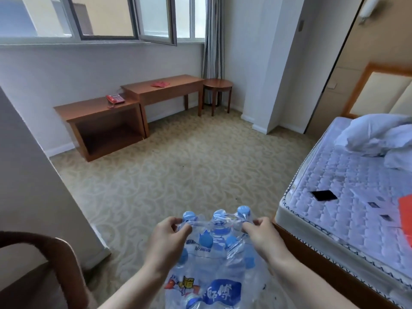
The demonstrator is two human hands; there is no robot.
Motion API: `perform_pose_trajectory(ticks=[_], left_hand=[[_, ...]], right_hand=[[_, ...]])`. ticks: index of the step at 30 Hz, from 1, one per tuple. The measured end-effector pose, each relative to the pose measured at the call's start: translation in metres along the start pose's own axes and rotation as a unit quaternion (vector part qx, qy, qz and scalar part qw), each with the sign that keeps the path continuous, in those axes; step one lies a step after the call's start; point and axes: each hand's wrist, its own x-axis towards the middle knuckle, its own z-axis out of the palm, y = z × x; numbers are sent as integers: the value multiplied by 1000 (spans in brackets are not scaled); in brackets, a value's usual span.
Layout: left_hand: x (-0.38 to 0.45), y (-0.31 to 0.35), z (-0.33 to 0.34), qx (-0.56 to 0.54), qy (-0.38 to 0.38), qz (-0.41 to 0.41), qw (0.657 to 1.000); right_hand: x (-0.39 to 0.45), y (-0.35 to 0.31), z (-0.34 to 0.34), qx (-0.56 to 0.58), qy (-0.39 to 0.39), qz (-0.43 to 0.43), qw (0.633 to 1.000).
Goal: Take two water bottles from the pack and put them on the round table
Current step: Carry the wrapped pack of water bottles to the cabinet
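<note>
A shrink-wrapped pack of water bottles (214, 259) with blue caps and blue labels sits low in the middle of the view, close to me. My left hand (169, 235) pinches the clear plastic wrap at the pack's top left. My right hand (260, 235) pinches the same wrap at the top right, and the film is stretched between them. Several bottles stay inside the wrap. The small round wooden table (218, 83) stands far across the room in the corner by the curtain, with nothing visible on its top.
A long wooden desk (165, 88) and a lower cabinet (100, 112) with a red telephone (114, 99) line the window wall. A bed (347, 186) with a black phone (323, 195) fills the right. A chair back (44, 253) is at lower left. Patterned carpet lies between.
</note>
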Motion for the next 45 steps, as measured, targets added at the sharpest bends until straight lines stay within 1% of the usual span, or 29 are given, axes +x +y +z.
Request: perform_pose_trajectory(ticks=[5,8,10,18,21,25,29,33,37,41,45], left_hand=[[70,23,36,-33,28,-16,999],[118,30,42,-57,66,-32,996],[146,34,43,-51,80,-39,995],[311,36,37,-33,99,-53,993],[370,46,31,-23,114,-42,992],[449,65,26,-17,127,-49,991],[531,70,26,-24,138,-63,988],[605,69,27,-42,168,-77,982],[673,75,19,-60,193,-95,975],[729,75,-7,-68,239,-115,962],[798,64,-46,-55,264,-140,953]], right_hand=[[91,-54,-9,-29,-23,-36,999],[145,-92,5,-34,-54,-58,996],[171,-111,15,-49,-65,-64,995],[305,-181,94,-21,-122,-40,992],[351,-216,116,-11,-130,-43,991],[412,-269,141,-22,-141,-40,989],[484,-321,176,-40,-147,-59,987],[556,-370,215,-40,-187,-82,978],[614,-423,253,-55,-207,-103,971],[651,-485,302,-101,-240,-124,958],[685,-539,366,-124,-272,-130,945]])
